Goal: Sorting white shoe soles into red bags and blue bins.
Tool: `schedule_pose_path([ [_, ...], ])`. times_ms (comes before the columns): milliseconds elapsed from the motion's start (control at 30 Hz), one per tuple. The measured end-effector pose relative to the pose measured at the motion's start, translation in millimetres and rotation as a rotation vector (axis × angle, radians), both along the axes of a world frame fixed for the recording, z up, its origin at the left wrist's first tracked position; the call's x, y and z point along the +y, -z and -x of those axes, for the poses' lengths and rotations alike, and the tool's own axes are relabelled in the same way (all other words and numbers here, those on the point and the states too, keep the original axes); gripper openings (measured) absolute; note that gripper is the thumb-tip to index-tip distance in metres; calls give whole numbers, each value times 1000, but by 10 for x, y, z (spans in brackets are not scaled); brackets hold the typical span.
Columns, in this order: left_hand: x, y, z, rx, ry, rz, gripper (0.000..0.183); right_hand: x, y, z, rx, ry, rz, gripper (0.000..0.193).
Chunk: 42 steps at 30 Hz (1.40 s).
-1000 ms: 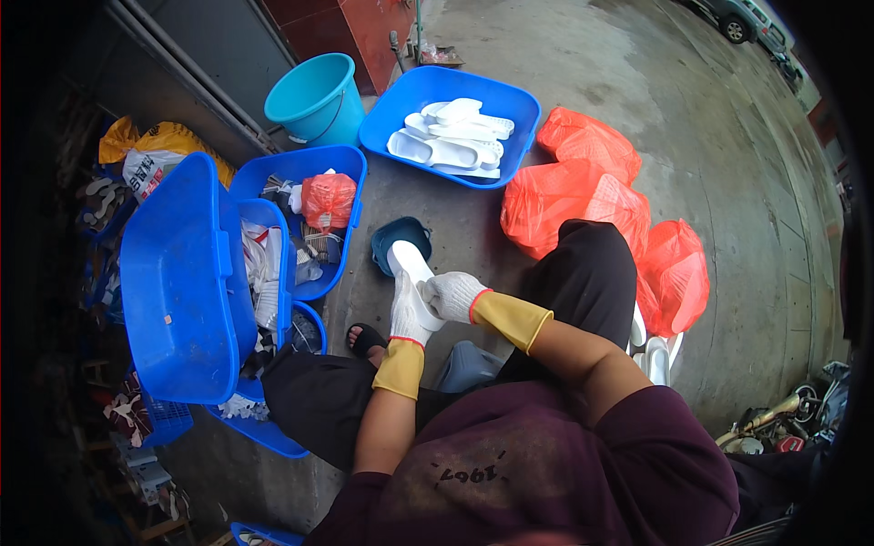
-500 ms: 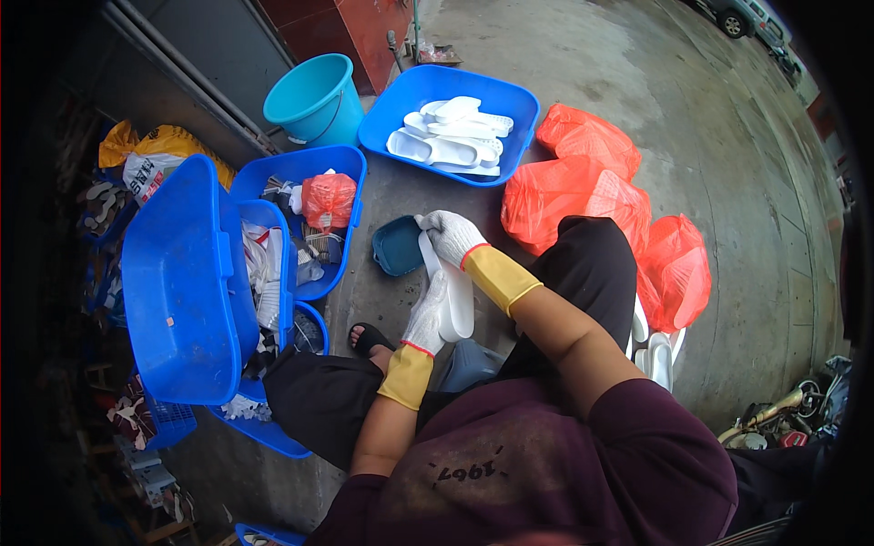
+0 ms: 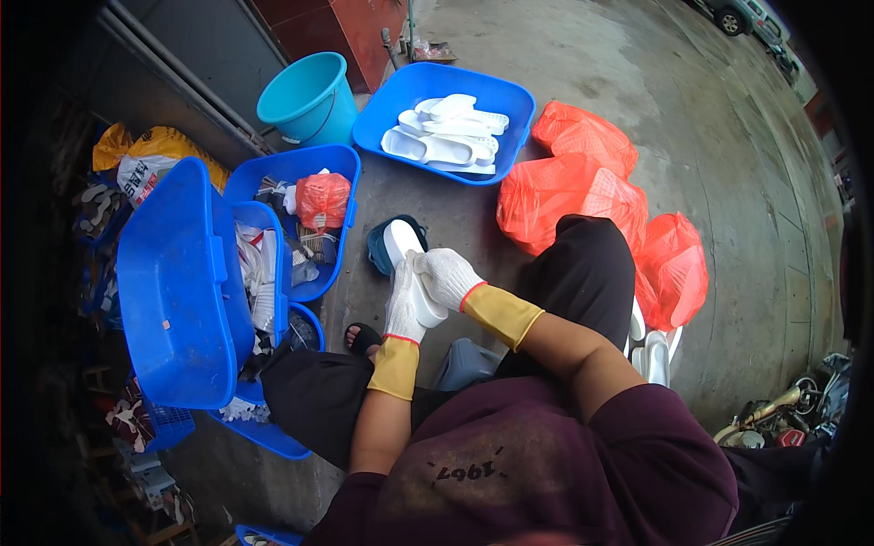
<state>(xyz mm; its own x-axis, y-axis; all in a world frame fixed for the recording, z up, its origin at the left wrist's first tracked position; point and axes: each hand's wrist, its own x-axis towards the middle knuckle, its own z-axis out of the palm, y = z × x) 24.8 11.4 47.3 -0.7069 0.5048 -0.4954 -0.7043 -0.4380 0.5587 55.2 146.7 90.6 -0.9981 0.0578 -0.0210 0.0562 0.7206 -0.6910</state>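
A white shoe sole [image 3: 401, 238] with a rounded, smooth end is held in front of me over a small dark teal basin [image 3: 377, 251]. My left hand [image 3: 401, 308], in a white knit glove, is wrapped round the sole's side. My right hand [image 3: 450, 278], gloved alike, has its fingers closed at the sole's right edge near the middle; whether they pinch a small thing there is hidden. Similar white soles or slippers [image 3: 450, 146] lie piled in a blue tub [image 3: 382, 100] farther ahead.
Orange-red plastic bags [image 3: 569, 200] bulge at the right, with more white soles [image 3: 655, 357] beside my leg. Blue tubs [image 3: 173, 300] stand at the left, near a turquoise bucket [image 3: 300, 105]. A grey container [image 3: 466, 364] sits between my legs. Motorbike parts [image 3: 787, 405] show at lower right.
The white sole has turned and shifted up-left, its far end now over the teal basin. My left hand moved slightly left and my right hand came down from the sole's far end to its middle.
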Motion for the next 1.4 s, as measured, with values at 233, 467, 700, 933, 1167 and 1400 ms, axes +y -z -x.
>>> schedule_pose_path([
  [233, -73, -238, -22, 62, 57, -176, 73, -83, -211, -282, 98, -137, 191, 13],
  [467, 69, -403, -288, -86, 82, -393, 68, 274, -435, 418, 418, -6, -155, 20],
  [700, 58, -293, -285, -74, 117, -302, 68, 547, 47, 471, 34, 51, -245, 32],
  [933, 218, -222, -125, -18, -62, -31, 70, 134, -261, -340, -192, -238, -136, 25],
  [1167, 436, -304, 71, -42, 160, -196, 63, 66, -210, -140, 3, 431, 452, 14],
  [1400, 1022, -941, 192, 1182, 218, 541, 60, 820, -1170, 683, 348, 527, 484, 26],
])
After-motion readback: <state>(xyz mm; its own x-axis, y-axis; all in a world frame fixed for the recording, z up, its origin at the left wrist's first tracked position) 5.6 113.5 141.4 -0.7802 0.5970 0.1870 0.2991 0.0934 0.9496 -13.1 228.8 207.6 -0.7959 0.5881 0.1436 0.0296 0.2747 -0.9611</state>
